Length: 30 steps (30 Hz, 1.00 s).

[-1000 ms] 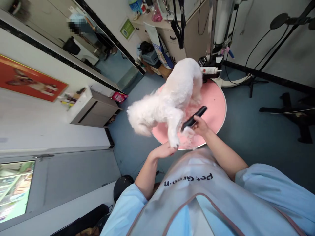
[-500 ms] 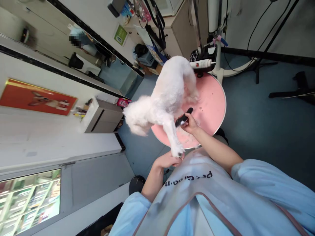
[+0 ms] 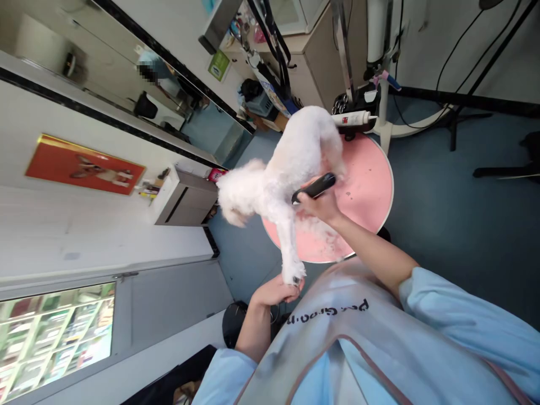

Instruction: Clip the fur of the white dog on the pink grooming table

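Observation:
A white dog (image 3: 295, 146) stands on a round pink grooming table (image 3: 371, 180), its head turned to the left. My left hand (image 3: 276, 291) is closed around the paw of its outstretched front leg, near the apron. In my right hand (image 3: 323, 207) is a black hair clipper (image 3: 315, 187), its front end against the dog's side just behind that front leg. Loose white fur (image 3: 318, 230) lies on the table below my right hand.
A black holder (image 3: 358, 107) with scissors and a white bottle (image 3: 352, 118) is fixed by the table's far edge. Beside it rises a metal post (image 3: 342, 50). Black straps (image 3: 274, 50) hang above the dog. A cabinet (image 3: 185, 198) stands at left.
My right hand has raised the clipper and turned it, bringing it to the dog's side. The paw in my left hand has shifted slightly left and down. The whole view has moved a little.

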Available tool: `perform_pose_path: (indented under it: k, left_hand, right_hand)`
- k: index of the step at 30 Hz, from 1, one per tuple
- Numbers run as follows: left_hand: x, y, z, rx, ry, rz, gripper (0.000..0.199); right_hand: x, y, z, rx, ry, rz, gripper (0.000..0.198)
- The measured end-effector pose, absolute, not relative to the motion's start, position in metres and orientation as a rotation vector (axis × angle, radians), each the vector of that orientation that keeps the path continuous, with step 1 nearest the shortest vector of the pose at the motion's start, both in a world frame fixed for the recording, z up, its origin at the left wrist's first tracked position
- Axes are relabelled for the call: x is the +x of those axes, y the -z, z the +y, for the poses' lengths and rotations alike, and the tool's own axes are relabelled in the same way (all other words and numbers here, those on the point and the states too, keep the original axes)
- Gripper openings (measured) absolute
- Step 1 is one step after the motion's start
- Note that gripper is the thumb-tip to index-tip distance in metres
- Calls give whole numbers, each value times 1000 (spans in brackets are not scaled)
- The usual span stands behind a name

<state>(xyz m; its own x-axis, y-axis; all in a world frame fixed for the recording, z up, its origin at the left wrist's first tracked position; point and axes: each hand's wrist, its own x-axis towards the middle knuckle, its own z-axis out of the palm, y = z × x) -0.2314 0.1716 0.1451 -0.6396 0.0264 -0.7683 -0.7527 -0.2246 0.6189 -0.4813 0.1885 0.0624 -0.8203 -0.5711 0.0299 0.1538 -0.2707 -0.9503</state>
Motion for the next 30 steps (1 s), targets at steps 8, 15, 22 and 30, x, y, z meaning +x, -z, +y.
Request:
perform_pose_path:
  k: [8, 15, 22, 30]
  left_hand:
    - [-226, -147, 175, -830, -2156, 1404, 22]
    - [-228, -155, 178, -792, -2236, 1386, 20]
    - [-233, -153, 181, -884, -2248, 1395, 25]
    - [-229, -142, 188, -824, -2319, 1352, 24]
  right_hand:
    - [-423, 8, 211, -1164, 1811, 1497, 30]
    - [-417, 11, 207, -1805, 1746, 1541, 34]
    - [-420, 41, 194, -1937, 1659, 1792, 41]
    - [-434, 55, 218, -2296, 1327, 1805, 30]
